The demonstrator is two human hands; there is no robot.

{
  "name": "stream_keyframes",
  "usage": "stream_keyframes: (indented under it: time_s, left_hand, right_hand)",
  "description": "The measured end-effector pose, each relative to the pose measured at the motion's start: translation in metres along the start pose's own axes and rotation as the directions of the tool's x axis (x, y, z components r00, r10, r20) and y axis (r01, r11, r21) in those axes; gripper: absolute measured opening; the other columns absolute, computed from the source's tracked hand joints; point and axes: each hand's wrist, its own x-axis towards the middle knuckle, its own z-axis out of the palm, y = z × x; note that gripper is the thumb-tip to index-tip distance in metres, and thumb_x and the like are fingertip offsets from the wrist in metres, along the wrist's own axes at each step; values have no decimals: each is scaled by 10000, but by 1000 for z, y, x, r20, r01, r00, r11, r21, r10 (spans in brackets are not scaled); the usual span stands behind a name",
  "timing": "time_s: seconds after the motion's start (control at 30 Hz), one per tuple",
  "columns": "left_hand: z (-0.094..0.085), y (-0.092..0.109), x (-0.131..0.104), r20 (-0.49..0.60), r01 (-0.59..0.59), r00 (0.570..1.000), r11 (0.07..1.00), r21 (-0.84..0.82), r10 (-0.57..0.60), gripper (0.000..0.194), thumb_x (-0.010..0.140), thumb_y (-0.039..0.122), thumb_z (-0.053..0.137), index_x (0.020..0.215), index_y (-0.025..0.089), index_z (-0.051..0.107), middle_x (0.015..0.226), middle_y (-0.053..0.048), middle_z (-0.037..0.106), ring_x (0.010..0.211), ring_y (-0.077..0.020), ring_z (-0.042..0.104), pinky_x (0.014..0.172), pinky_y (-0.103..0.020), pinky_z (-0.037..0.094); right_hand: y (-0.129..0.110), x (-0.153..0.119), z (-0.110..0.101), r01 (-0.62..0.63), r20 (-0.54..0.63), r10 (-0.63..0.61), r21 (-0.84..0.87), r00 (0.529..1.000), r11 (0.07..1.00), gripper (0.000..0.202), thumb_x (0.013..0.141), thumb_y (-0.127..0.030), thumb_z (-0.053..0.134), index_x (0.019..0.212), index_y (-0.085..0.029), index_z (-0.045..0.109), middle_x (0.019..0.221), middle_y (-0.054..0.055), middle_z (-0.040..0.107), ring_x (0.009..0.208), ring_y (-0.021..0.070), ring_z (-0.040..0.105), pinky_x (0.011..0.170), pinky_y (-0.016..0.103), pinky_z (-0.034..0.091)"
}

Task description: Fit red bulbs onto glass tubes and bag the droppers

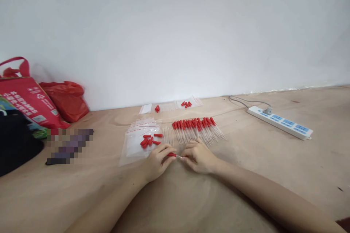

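On flat clear bags (131, 149), loose red bulbs (151, 141), both hands (199, 157) gripping a red-ended clear tube (178, 157)

Your left forearm (117, 193) comes in from the near edge, left of centre, and slants far and to the right. Your right forearm (262, 185) comes in from the near right and slants far and to the left. Your left hand (159, 160) and right hand (199, 156) face each other near the middle, apart by a small gap. Both have bent fingers and a pinching grip, the left fingertips pointing right, the right ones pointing left. The backs of both hands show, and both forearms are bare.
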Motion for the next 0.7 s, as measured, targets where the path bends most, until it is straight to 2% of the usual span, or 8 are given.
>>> stream_keyframes:
  time_s: [0.07, 0.13, 0.2, 0.27, 0.33, 0.37, 0.53, 0.7]
  left_hand:
    - [2, -4, -2, -70, 59, 996, 998, 8, -58, 305, 793, 228, 488, 1096, 202, 467, 988, -73, 531, 868, -184, 509, 789, -325, 423]
    - [3, -6, -4, -131, 128, 983, 992, 6, -127, 341, 778, 242, 508, 1109, 199, 434, 968, -69, 517, 819, -178, 506, 752, -321, 436]
    - [5, -6, -5, -118, 159, 980, 987, 0, -158, 280, 778, 239, 504, 1051, 197, 452, 896, -48, 514, 744, -158, 502, 689, -292, 446]
    - [6, -6, -6, -51, 152, 987, 988, -8, -152, 223, 782, 227, 491, 1003, 199, 473, 856, -32, 508, 695, -140, 498, 651, -270, 446]
    - [6, -5, -6, 0, 139, 990, 990, -20, -139, 196, 787, 217, 479, 981, 197, 488, 846, -28, 510, 661, -128, 495, 627, -256, 445]
    - [6, -5, -6, 12, 135, 991, 990, -26, -135, 176, 788, 216, 476, 961, 194, 499, 839, -28, 513, 652, -125, 495, 618, -251, 444]
    - [5, -5, -4, 43, 141, 989, 990, -28, -140, 111, 786, 227, 474, 857, 183, 548, 782, -28, 532, 640, -129, 505, 595, -247, 437]
    - [5, -6, -3, 68, 146, 988, 988, -59, -142, 125, 793, 225, 464, 851, 182, 566, 783, -32, 546, 666, -134, 531, 610, -245, 444]
  right_hand:
    - [6, 2, -2, -73, -14, 73, 1, 997, 997, 135, 764, -229, 512, 686, -208, 620, 693, -4, 641, 696, 147, 555, 667, 274, 305]
    - [18, 6, -5, -205, -52, 208, 58, 977, 977, 166, 776, -221, 482, 691, -202, 624, 696, 2, 649, 665, 138, 565, 630, 249, 334]
    - [33, 12, -8, -359, -114, 370, 109, 922, 927, 183, 789, -234, 456, 730, -192, 624, 721, 13, 658, 648, 133, 573, 594, 230, 351]
    - [46, 21, -12, -502, -200, 509, 89, 837, 860, 168, 785, -249, 461, 809, -185, 614, 745, 23, 662, 663, 144, 582, 601, 235, 357]
    - [55, 29, -13, -597, -260, 583, 31, 770, 802, 174, 782, -250, 463, 876, -179, 590, 753, 31, 663, 704, 163, 590, 633, 254, 352]
    - [58, 33, -12, -627, -271, 603, -2, 750, 779, 179, 784, -249, 458, 895, -175, 578, 753, 36, 662, 727, 174, 593, 648, 265, 345]
    - [62, 45, -2, -690, -230, 655, -137, 720, 711, 189, 796, -257, 432, 920, -161, 538, 763, 70, 657, 795, 210, 592, 687, 309, 309]
    - [63, 43, 2, -693, -206, 662, -203, 721, 692, 186, 790, -270, 427, 889, -161, 541, 756, 80, 654, 779, 215, 590, 698, 323, 290]
